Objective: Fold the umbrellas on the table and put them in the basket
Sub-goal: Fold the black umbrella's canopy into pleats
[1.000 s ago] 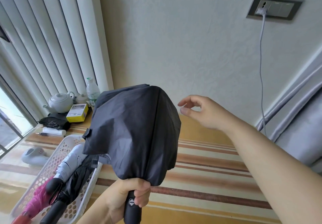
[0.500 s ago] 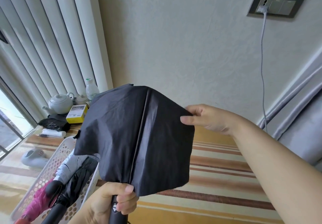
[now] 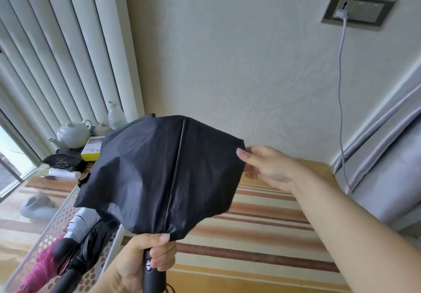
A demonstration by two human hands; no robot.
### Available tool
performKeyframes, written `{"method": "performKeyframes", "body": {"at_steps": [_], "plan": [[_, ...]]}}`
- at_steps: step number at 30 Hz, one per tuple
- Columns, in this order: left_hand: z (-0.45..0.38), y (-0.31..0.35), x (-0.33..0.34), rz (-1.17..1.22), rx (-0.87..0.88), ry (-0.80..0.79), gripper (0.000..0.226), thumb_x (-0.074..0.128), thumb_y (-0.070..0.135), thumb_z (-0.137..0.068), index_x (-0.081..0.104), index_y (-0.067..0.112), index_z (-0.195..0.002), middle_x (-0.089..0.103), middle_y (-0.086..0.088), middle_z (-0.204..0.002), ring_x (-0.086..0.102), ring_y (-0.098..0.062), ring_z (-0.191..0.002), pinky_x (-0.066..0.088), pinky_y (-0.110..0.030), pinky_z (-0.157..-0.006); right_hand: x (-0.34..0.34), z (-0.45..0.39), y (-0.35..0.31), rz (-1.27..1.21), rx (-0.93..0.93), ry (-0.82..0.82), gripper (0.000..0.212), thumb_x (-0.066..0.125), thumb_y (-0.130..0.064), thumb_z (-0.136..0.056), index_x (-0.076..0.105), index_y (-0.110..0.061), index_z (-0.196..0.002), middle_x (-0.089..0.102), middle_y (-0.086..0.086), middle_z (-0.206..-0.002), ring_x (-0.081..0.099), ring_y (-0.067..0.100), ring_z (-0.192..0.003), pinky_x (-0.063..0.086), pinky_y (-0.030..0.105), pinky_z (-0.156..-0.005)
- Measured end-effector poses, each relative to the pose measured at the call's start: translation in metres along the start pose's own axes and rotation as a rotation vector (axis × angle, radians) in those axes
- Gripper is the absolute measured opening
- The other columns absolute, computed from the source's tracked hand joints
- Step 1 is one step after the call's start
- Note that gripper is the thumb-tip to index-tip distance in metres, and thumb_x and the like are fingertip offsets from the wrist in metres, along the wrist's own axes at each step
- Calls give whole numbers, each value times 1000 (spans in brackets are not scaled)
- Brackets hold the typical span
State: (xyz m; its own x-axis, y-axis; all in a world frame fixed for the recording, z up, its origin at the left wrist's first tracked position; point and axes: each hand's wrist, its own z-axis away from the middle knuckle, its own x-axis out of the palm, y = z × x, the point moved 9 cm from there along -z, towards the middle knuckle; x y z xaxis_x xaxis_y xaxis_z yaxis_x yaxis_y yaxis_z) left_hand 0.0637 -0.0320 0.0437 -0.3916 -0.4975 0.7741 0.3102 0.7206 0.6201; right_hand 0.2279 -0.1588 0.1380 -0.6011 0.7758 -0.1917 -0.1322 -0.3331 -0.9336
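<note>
Left hand (image 3: 145,257): fingers curled tight round the black handle (image 3: 152,278) of the black umbrella (image 3: 159,176), thumb on top, just under the gathered hem of the cloth.
Right hand (image 3: 267,167): thumb and fingertips pinch the right edge of the umbrella's cloth and hold it out to the side; the other fingers lie partly behind the cloth.
Black umbrella: held upright in the air between the two hands, above the left fingers and to the left of the right fingers; the cloth hangs loose and part spread, with one straight rib line running from top to hem.
Basket (image 3: 57,231): white, with round holes, on the table to the left of the left hand; its near wall stands just beside the left fingers.
In the basket: a grey umbrella (image 3: 83,223), a second black one (image 3: 95,244) and a pink one (image 3: 42,267), all folded and lying side by side.
Table (image 3: 262,242): striped brown and cream, below both hands.
Far left of the hands: white teapot (image 3: 73,133), yellow box (image 3: 91,150), clear bottle (image 3: 116,116).
Wall above the right fingers: socket (image 3: 358,8) with a white cable (image 3: 340,92) hanging down.
</note>
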Motion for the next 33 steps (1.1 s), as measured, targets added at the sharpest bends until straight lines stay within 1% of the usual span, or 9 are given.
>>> {"method": "performKeyframes", "body": {"at_steps": [4,7,12,15,20,24,27,30,33], "plan": [[-3,3,6,69,31,-33,37,16,5,-100,48,15,-84,45,0,-71,45,-12,-66,39,-25,-72,-7,3,-19,-120,-226,180,27,50,-26,-97,63,-10,-79,66,1,-74,60,9,-66,48,22,-63],[-7,5,11,77,32,-22,33,19,10,-100,45,16,-81,40,1,-71,38,-11,-65,36,-26,-69,-13,10,-35,405,-369,428,41,39,-31,-103,32,-18,-65,34,-4,-60,32,11,-55,26,21,-51],[-9,1,15,104,22,-40,39,19,8,-100,57,12,-88,40,2,-70,38,-11,-64,35,-24,-67,-16,6,-24,307,-331,466,25,45,-41,-99,52,-20,-87,56,-6,-78,52,9,-71,38,17,-65],[-6,-2,15,128,6,-21,38,20,7,-99,56,13,-89,40,2,-69,38,-11,-63,36,-24,-66,-14,-7,-13,29,-210,325,40,59,-52,-89,66,-13,-85,68,4,-88,61,20,-84,45,33,-78],[-6,-8,14,125,-29,31,39,20,8,-99,57,13,-87,40,2,-69,38,-11,-63,34,-24,-65,-10,-7,-36,-26,-307,281,65,62,-58,-77,56,6,-84,54,9,-82,51,22,-78,38,36,-75],[-8,-11,13,103,-46,38,40,20,9,-100,58,13,-85,53,4,-70,38,-11,-62,38,-24,-68,-19,-5,-42,-104,-416,384,66,59,-49,-80,44,15,-84,44,5,-81,37,19,-76,27,35,-70],[-13,-6,9,125,-25,26,41,21,10,-100,59,13,-84,48,4,-68,41,-10,-62,39,-23,-68,-25,-16,-7,-84,-258,423,47,57,-44,-89,56,2,-86,57,7,-84,52,21,-80,39,35,-74],[-18,0,4,101,-66,101,31,47,19,-95,58,14,-67,55,6,-58,51,-5,-54,43,-20,-60,-41,-6,13,415,-64,576,20,55,-29,-96,56,-11,-104,63,1,-95,61,20,-86,47,32,-76],[-16,-1,-12,139,-73,452,46,88,10,-51,43,13,-48,37,4,-39,36,-8,-34,37,-20,-39,-25,19,-7,500,-139,658,29,62,-33,-91,52,-14,-110,56,-1,-102,55,17,-93,38,26,-76]]}}
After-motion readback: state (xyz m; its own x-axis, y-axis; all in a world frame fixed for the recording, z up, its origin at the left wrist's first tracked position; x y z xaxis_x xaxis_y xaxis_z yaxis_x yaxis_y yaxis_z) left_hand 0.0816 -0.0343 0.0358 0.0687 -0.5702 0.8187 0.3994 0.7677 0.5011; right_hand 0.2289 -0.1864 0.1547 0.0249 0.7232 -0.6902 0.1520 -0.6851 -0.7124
